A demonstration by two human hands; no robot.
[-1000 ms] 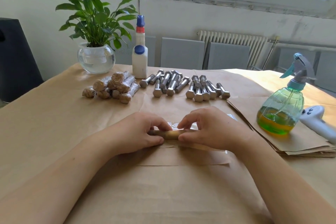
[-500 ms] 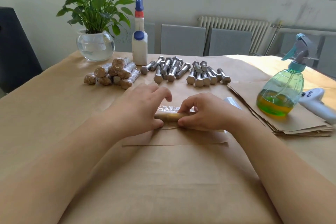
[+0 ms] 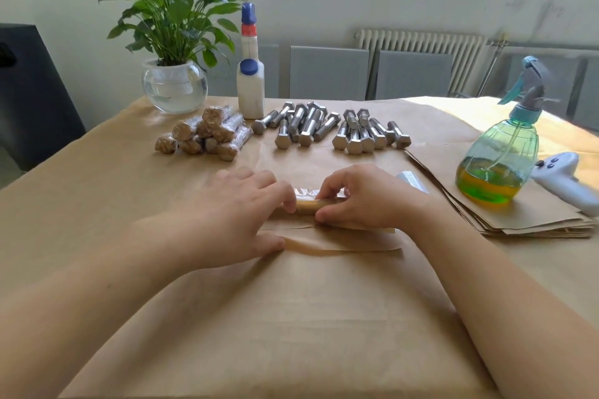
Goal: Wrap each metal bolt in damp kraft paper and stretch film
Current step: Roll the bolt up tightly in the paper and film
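The roll [image 3: 308, 206] lies flat, long axis left to right. The right hand [image 3: 363, 201] pinches it with curled fingers. The left hand [image 3: 240, 214] rests against its left end, fingers relaxed.

Head-worn camera looks forward and down, close over the table [image 3: 97, 204].

Bolts [image 3: 327, 129] shiny metal; table cover [image 3: 291, 317] matt kraft paper; spray bottle [image 3: 499, 162] glossy translucent plastic.

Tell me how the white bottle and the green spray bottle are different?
The white bottle is tall, slim and opaque, with a blue cap; the green spray bottle is round, see-through, with a trigger on top. The white bottle stands behind the bolts, the spray bottle on stacked kraft paper at right. Both stand upright.
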